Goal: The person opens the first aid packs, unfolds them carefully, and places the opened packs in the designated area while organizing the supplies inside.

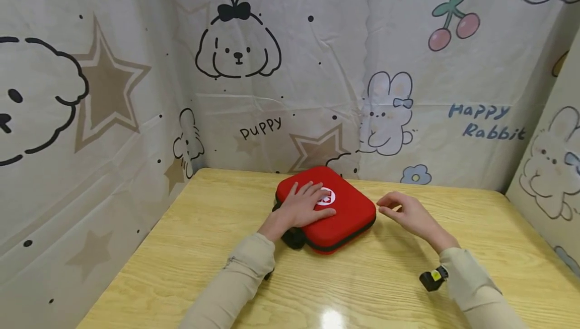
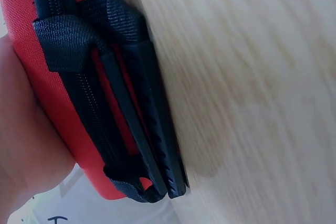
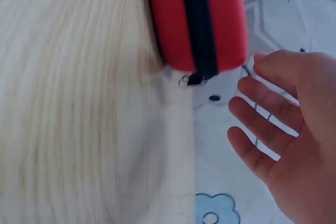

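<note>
A red zip-up case [image 1: 337, 218] with a white round emblem on its lid lies on the table, turned at an angle. My left hand [image 1: 301, 208] rests on the lid with its fingers spread, covering part of the emblem. In the left wrist view, a black carrying handle [image 2: 157, 119] and a black zipper [image 2: 86, 93] run along the case's side. Just off the case's right corner, my right hand [image 1: 405, 213] hovers with loosely bent fingers and holds nothing. The right wrist view shows a zipper pull [image 3: 197, 80] at that corner, apart from the fingers.
The case stands on a light wooden table [image 1: 353, 283], towards its back edge. A pale cloth [image 1: 335, 82] printed with cartoon animals hangs behind the table and along both sides. Each wrist wears a small black camera, the right one [image 1: 432, 278] over the table.
</note>
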A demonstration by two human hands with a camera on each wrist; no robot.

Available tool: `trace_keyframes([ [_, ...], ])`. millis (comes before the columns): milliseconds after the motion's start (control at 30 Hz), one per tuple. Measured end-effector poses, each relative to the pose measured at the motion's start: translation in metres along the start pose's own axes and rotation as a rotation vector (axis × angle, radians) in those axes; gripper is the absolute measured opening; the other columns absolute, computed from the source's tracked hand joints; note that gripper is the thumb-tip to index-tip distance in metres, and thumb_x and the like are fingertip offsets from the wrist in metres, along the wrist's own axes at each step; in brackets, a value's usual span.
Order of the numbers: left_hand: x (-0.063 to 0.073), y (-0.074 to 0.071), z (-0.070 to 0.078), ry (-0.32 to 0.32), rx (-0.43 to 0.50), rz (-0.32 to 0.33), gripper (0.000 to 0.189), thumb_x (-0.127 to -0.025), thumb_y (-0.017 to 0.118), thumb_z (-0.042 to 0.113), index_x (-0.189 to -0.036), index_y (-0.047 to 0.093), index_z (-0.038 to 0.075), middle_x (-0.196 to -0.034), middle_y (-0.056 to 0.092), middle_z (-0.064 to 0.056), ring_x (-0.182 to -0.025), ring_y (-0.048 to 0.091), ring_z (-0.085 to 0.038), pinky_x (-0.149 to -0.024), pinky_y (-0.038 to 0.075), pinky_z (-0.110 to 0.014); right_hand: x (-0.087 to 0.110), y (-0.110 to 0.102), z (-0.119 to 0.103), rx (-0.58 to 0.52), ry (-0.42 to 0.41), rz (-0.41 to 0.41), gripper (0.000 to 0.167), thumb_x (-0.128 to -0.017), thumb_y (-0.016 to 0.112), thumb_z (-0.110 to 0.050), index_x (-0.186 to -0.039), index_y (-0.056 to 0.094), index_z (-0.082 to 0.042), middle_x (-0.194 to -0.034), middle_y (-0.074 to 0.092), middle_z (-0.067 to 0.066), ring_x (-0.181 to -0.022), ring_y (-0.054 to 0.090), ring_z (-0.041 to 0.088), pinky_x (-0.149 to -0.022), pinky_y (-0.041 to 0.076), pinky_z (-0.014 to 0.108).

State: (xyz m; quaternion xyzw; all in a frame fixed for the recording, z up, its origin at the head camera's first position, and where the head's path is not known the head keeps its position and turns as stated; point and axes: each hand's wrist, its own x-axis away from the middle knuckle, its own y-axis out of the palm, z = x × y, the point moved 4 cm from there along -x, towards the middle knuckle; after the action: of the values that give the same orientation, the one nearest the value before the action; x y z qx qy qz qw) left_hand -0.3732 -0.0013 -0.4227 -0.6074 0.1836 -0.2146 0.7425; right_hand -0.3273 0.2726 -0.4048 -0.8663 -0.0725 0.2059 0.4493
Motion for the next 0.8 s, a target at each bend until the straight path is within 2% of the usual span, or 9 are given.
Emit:
trace_keyframes([
  [400, -0.002, 0.006, 0.000, -0.006, -0.001, -0.002, 0.075, -0.091, 0.036, 0.076, -0.154, 0.033, 0.036, -0.166, 0.019, 0.006, -0.154, 0.013, -0.022, -0.123, 0.003, -0.054, -0.015, 0.014, 0.029, -0.011, 0.027, -0.072, 0.013, -0.094, 0.066, -0.013, -0.105, 0.073, -0.010, -0.102, 0.073, 0.007, -0.090, 0.066, 0.022, -0.082, 0.051, 0.040],
  [633, 0.000, 0.003, 0.001, -0.009, 0.002, 0.003, 0.074, -0.092, 0.037, 0.075, -0.154, 0.033, 0.035, -0.166, 0.020, 0.005, -0.154, 0.014, -0.023, -0.123, 0.004, -0.054, -0.026, 0.020, 0.042, -0.065, 0.035, -0.150, 0.017, -0.093, 0.068, -0.017, -0.109, 0.073, -0.013, -0.106, 0.073, 0.006, -0.093, 0.065, 0.020, -0.082, 0.049, 0.038],
  [800, 0.001, 0.001, 0.001, -0.009, -0.002, 0.012, 0.074, -0.092, 0.037, 0.074, -0.154, 0.033, 0.035, -0.166, 0.020, 0.005, -0.154, 0.014, -0.023, -0.123, 0.004, -0.055, -0.032, 0.023, 0.047, -0.101, 0.030, -0.187, 0.020, -0.092, 0.069, -0.015, -0.111, 0.073, -0.010, -0.109, 0.073, 0.008, -0.095, 0.065, 0.020, -0.084, 0.050, 0.035],
])
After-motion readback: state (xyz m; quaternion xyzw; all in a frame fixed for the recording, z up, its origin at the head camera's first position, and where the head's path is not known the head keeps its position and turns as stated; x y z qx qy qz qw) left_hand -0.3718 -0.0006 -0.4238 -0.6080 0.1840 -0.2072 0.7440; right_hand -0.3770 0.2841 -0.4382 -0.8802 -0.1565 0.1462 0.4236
